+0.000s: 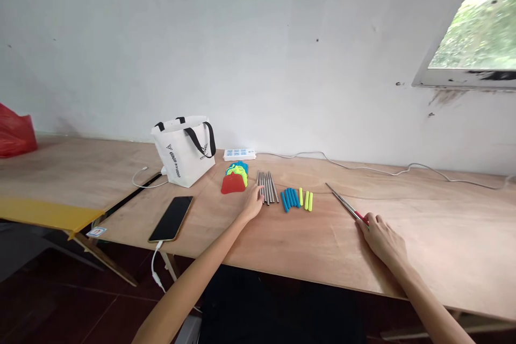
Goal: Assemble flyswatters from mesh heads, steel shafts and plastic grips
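- Beneath all the pieces, a broad tan plywood tabletop, flat and probably smooth enough for round pieces to roll at a careless nudge.
- Toward the left on it, an upright white tote bag with black handles; likely light and soft, with the handles as the natural hold.
- Right hand: palm down, fingers half curled over the coloured end of the long rods; cannot tell about a firm grip.
- Left hand: outstretched, fingers slightly parted at the left edge of the grey tube cluster, touching or nearly so; cannot tell about a pinch.
- Leading away from the right hand, long thin grey metal-looking rods with a red end section, aslant on the wood; probably stiff, light and slick, best taken by the red part.
- Just beside the left hand, a cluster of slim grey metal-looking tubes, roughly side by side; apparently rigid, prone to roll, best pinched singly near mid-length.
- Just beyond the left hand, an overlapping stack of thin flat red, yellow-green and blue pieces; likely light, bendy and apt to slide together, best lifted by one rim.
- Between the hands, short blue rounded sticks, close together; seemingly light, easy around the middle.
- Next to those, slimmer bright yellow sticks; likewise light, best with fingertips.
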Action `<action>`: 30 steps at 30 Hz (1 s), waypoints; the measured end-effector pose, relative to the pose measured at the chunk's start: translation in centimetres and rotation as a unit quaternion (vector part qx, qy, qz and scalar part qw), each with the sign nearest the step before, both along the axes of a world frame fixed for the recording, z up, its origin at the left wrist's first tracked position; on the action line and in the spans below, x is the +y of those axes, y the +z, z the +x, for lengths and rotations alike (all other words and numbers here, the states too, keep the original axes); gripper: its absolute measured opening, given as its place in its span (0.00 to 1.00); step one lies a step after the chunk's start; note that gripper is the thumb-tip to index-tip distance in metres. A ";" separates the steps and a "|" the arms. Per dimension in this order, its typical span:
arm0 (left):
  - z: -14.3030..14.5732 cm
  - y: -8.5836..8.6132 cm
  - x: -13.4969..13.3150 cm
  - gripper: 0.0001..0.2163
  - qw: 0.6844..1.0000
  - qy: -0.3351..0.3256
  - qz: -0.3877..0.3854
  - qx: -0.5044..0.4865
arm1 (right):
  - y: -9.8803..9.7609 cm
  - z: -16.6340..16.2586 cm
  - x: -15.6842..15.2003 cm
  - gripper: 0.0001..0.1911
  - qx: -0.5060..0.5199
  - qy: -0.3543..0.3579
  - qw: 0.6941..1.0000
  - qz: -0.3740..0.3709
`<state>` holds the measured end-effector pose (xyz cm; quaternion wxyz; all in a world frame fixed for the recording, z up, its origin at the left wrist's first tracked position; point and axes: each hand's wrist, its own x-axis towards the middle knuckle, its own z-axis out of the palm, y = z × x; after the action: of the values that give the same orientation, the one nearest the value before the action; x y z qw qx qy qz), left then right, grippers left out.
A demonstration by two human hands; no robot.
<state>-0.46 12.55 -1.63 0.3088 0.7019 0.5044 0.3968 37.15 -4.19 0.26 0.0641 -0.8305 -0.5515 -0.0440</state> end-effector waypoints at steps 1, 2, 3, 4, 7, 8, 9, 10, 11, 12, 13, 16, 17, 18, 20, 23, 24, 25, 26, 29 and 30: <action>-0.2 0.0 -0.3 0.21 1.000 -0.012 -0.002 0.007 | 0.3 -0.1 0.0 0.26 0.000 -0.009 1.000 -0.008; -0.5 0.0 -0.6 0.22 0.999 -0.028 -0.003 0.018 | 0.5 -0.1 0.0 0.26 -0.002 -0.017 1.000 -0.015; -0.7 0.0 -0.9 0.25 0.998 -0.045 -0.001 0.033 | 0.7 -0.2 -0.2 0.26 -0.005 -0.022 1.000 -0.021; -1.0 0.1 -1.1 0.26 0.997 -0.060 0.003 0.051 | 0.9 -0.2 -0.4 0.27 -0.007 -0.026 0.999 -0.027; -1.3 0.4 -1.4 0.22 0.991 -0.071 0.031 0.107 | 1.0 -0.3 -1.1 0.30 -0.010 -0.034 0.998 -0.044; -1.3 0.5 -1.4 0.19 0.990 -0.066 0.046 0.120 | 1.0 -0.3 -1.4 0.31 -0.013 -0.033 0.998 -0.050; -1.2 0.6 -1.3 0.17 0.988 -0.062 0.062 0.129 | 0.9 -0.3 -1.6 0.30 -0.018 -0.030 0.998 -0.054; -1.1 0.8 -1.3 0.16 0.986 -0.060 0.077 0.134 | 0.7 -0.3 -1.8 0.29 -0.024 -0.024 0.998 -0.057; -1.0 0.9 -1.2 0.15 0.985 -0.059 0.089 0.137 | 0.6 -0.3 -2.0 0.27 -0.030 -0.014 0.998 -0.059; -0.8 1.1 -1.2 0.15 0.984 -0.057 0.096 0.136 | 0.4 -0.3 -2.1 0.26 -0.034 -0.004 0.998 -0.059; -0.6 1.3 -1.3 0.15 0.985 -0.053 0.099 0.132 | 0.3 -0.3 -2.1 0.25 -0.035 0.006 0.998 -0.060; 0.4 2.3 -2.4 0.14 0.990 -0.032 0.100 0.099 | 0.2 -0.1 -1.8 0.25 -0.029 0.019 0.997 -0.075; 0.8 2.7 -3.0 0.13 0.991 -0.030 0.104 0.078 | 0.3 -0.1 -1.6 0.24 -0.026 0.016 0.996 -0.084; 1.4 3.2 -3.8 0.11 0.992 -0.036 0.111 0.050 | 0.4 -0.1 -1.3 0.24 -0.021 0.015 0.996 -0.089; 2.6 4.1 -5.5 0.10 0.991 -0.068 0.116 -0.020 | 0.7 -0.6 -0.7 0.21 0.006 0.020 0.996 -0.087; 4.9 4.9 -8.0 0.13 0.986 -0.093 0.072 -0.116 | 1.1 -2.6 -0.1 0.20 0.137 0.037 0.989 -0.036; 5.7 5.0 -8.6 0.16 0.985 -0.090 0.036 -0.145 | 1.2 -3.7 -0.1 0.20 0.200 0.050 0.979 -0.007; 6.4 5.1 -9.1 0.19 0.980 -0.091 -0.006 -0.177 | 1.3 -4.9 -0.1 0.22 0.261 0.071 0.962 0.028; 7.2 5.2 -9.4 0.21 0.971 -0.101 -0.051 -0.212 | 1.4 -6.3 -0.3 0.23 0.320 0.106 0.940 0.058; 8.9 5.8 -9.8 0.22 0.914 -0.172 -0.148 -0.336 | 1.7 -10.8 -1.3 0.31 0.484 0.198 0.851 0.050; 9.2 6.2 -9.9 0.22 0.890 -0.195 -0.161 -0.379 | 1.9 -12.1 -1.8 0.32 0.540 0.220 0.812 0.023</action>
<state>8.75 2.66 4.53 0.6562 0.5233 0.2593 0.4779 25.02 -5.98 2.16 0.3793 -0.5747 -0.5950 0.4145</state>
